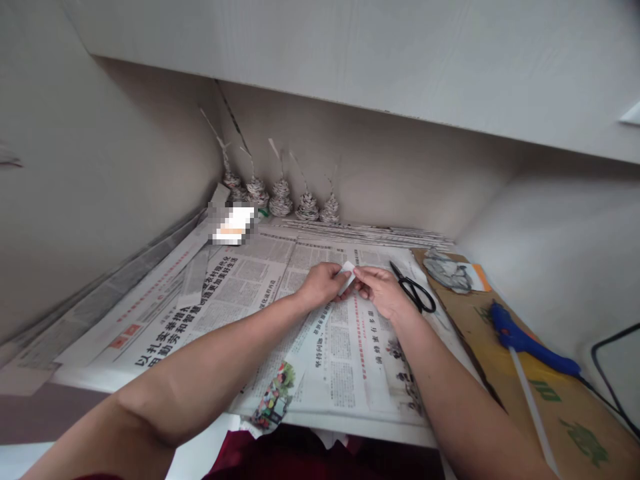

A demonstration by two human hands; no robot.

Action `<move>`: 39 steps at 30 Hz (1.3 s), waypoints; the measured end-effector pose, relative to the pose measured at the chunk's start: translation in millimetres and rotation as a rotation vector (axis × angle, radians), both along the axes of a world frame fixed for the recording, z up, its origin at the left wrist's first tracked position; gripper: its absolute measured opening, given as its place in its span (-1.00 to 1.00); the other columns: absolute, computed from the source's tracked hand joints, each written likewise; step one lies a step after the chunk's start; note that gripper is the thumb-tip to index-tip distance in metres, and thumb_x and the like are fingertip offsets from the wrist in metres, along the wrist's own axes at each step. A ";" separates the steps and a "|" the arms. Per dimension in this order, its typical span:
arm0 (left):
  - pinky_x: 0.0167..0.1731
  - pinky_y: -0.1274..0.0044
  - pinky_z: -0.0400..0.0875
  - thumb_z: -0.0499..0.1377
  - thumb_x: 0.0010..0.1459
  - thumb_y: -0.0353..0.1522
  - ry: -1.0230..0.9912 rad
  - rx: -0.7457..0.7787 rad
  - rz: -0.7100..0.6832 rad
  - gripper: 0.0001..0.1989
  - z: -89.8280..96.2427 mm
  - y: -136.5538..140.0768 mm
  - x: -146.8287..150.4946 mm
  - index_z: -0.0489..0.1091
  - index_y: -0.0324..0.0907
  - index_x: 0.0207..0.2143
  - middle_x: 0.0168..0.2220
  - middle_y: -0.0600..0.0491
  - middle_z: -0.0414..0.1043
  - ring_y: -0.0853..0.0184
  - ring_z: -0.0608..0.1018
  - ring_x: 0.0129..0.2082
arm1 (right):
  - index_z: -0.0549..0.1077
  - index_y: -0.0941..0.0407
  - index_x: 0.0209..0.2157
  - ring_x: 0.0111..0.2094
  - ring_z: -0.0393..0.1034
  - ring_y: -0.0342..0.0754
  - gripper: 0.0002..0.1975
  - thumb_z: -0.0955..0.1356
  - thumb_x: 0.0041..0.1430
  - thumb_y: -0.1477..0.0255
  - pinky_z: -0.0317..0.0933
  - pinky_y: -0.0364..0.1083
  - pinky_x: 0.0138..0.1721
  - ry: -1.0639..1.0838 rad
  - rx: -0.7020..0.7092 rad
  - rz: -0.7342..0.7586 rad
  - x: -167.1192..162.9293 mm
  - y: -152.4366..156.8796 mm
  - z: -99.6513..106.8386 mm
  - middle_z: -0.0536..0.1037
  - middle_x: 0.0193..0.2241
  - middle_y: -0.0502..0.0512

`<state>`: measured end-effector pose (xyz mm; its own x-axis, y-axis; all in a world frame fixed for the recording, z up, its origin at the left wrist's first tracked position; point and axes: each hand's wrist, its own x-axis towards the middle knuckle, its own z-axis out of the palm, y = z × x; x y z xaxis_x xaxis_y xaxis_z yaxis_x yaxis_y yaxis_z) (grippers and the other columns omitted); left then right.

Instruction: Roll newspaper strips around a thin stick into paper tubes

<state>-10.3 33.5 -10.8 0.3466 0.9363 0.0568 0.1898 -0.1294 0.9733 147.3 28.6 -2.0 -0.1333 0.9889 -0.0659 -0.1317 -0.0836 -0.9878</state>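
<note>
Head view: my left hand point(323, 283) and right hand point(379, 289) both pinch a small white paper piece point(347, 271), left of the black-handled scissors point(416, 293); uneven pulling could tear it, a slack pinch drop it.

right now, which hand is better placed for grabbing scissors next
Probably the right hand: the scissors lie beside it, farther from the left hand. Both hold white paper, so the right must let go first.

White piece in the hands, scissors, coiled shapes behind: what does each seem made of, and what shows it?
White piece: probably matte paper, being thin and flat.
Scissors: likely metal, dark, with a slim point; coating unclear.
Coiled shapes: seemingly matte newspaper, with dark specks.
</note>
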 end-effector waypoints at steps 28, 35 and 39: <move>-0.64 0.61 0.38 0.09 0.10 -0.18 -0.094 -0.055 -0.002 -0.70 -3.5 1.3 0.7 0.38 -0.25 -0.47 -0.56 0.03 0.44 0.41 0.47 -0.64 | 0.50 0.17 -0.44 -0.59 0.21 -0.20 -0.74 0.47 -0.14 0.27 -0.03 -0.20 -0.64 0.051 -0.028 0.057 1.7 -1.2 1.3 0.38 -0.63 0.00; -0.63 0.63 0.35 0.07 0.10 -0.19 -0.041 -0.038 0.015 -0.70 3.8 -3.6 0.9 0.38 -0.26 -0.46 -0.56 0.02 0.44 0.42 0.46 -0.63 | 0.48 0.19 -0.47 -0.58 0.20 -0.22 -0.76 0.47 -0.13 0.30 -0.06 -0.21 -0.66 0.075 -0.029 0.064 0.7 -0.5 1.8 0.38 -0.59 0.01; -0.61 0.63 0.36 0.08 0.08 -0.22 -0.019 -0.014 0.001 -0.73 2.2 -2.6 0.4 0.40 -0.26 -0.42 -0.53 0.01 0.46 0.42 0.48 -0.60 | 0.48 0.21 -0.50 -0.61 0.16 -0.24 -0.74 0.48 -0.16 0.31 -0.08 -0.22 -0.69 0.081 -0.036 -0.005 -3.1 -0.5 1.0 0.37 -0.61 0.01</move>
